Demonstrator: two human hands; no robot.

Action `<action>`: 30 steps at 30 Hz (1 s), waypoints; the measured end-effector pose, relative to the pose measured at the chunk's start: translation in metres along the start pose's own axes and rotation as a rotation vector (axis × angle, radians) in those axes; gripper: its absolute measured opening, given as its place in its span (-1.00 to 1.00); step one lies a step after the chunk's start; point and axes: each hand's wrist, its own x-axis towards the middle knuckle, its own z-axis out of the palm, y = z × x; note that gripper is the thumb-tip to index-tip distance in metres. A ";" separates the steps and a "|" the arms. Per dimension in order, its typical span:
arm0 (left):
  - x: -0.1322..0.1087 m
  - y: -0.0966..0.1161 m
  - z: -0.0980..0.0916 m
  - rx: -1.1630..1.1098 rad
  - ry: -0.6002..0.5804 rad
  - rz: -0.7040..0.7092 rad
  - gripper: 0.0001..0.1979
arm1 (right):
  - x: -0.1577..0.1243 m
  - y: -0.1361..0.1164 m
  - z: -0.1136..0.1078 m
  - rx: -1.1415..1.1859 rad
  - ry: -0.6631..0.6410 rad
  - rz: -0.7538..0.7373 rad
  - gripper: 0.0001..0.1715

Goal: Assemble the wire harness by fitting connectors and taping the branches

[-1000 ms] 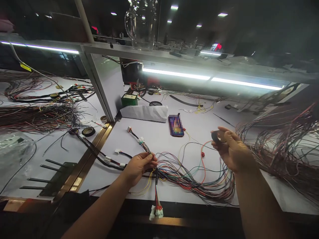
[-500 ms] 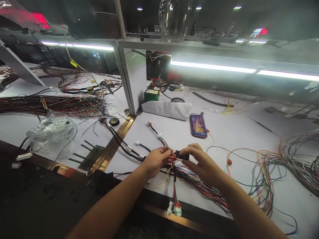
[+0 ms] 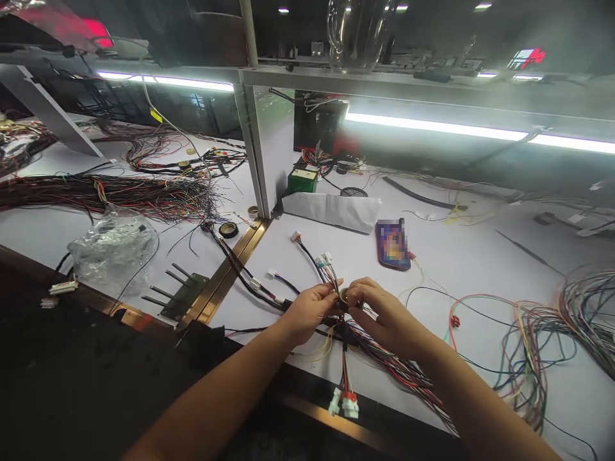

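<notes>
Black tape [image 3: 343,302] gripped by the right hand [image 3: 384,314] adjoins wires [image 3: 329,274] the left hand [image 3: 306,314] pinches near the surface's front edge [image 3: 372,384]: apparently wrapping, next needing steady tension.

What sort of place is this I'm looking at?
Probably a wiring workshop, perhaps in a factory. A thick bundle of loose wires lies to the left, a wire branch ending in white connectors hangs at the bench's front edge, and a black tape roll sits nearby.
</notes>
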 end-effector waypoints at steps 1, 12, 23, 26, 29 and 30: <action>-0.001 0.000 0.001 0.010 -0.005 0.009 -0.50 | 0.000 0.000 0.001 -0.013 -0.011 0.010 -0.87; -0.008 0.005 0.002 0.216 -0.078 0.063 -0.56 | 0.004 -0.002 -0.001 -0.178 -0.014 0.115 -0.86; -0.003 -0.003 0.007 0.182 0.055 0.114 -0.52 | 0.009 0.001 0.001 -0.272 0.109 0.152 -0.84; -0.003 -0.004 0.005 0.139 0.059 0.109 -0.52 | 0.011 0.009 -0.002 -0.259 0.130 0.144 -0.86; -0.002 -0.004 0.003 0.102 0.026 0.102 -0.54 | 0.015 0.020 -0.002 -0.195 0.133 0.186 -0.90; -0.002 -0.004 0.003 0.092 0.017 0.095 -0.55 | 0.017 0.024 0.000 -0.150 0.126 0.207 -0.92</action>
